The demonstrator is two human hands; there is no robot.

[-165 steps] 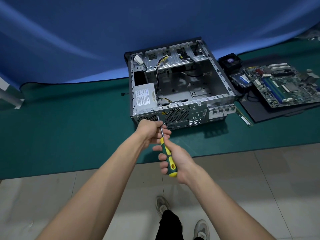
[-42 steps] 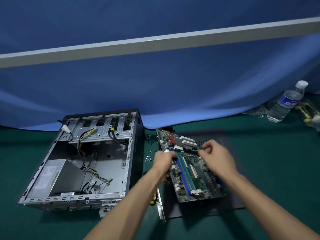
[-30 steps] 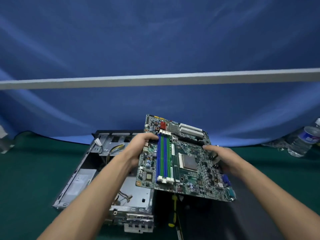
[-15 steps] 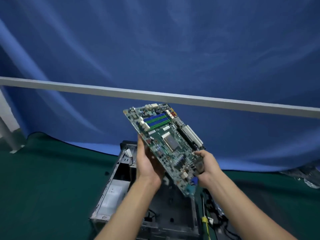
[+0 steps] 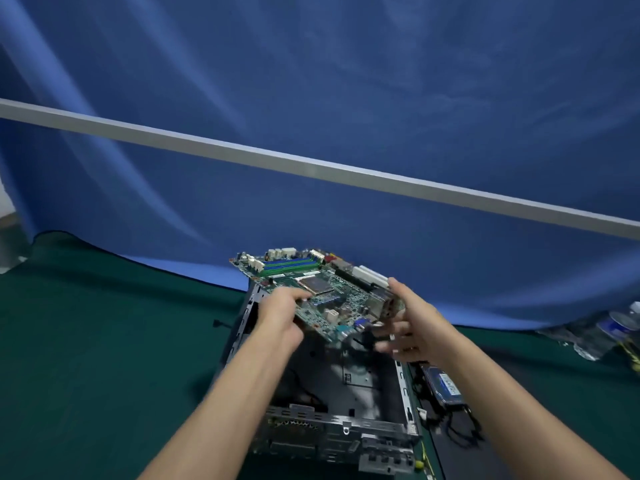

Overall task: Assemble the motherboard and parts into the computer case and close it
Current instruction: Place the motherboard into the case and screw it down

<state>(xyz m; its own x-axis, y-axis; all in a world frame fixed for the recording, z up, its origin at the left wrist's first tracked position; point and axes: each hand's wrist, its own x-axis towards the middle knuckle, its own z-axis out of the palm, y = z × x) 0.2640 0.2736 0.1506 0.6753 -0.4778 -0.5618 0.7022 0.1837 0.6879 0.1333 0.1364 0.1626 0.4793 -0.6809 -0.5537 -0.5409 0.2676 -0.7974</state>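
Observation:
The green motherboard (image 5: 322, 289) hangs tilted in the air above the open metal computer case (image 5: 346, 424), which lies on its side on the green mat. My left hand (image 5: 280, 315) grips the board's near left edge. My right hand (image 5: 410, 323) holds its right edge, thumb up against the edge and blurred fingers spread beneath. The case floor under the board is in shadow, with cables at its left.
A hard drive (image 5: 445, 382) and black cables (image 5: 457, 431) lie right of the case. A yellow screwdriver handle (image 5: 424, 462) shows by the case's near right corner. Water bottles (image 5: 620, 323) stand far right. A grey bar (image 5: 311, 168) crosses the blue backdrop.
Both hands lifted the motherboard off the black mat at the right, carried it left and turned it. It is now lower and flatter over the open case.

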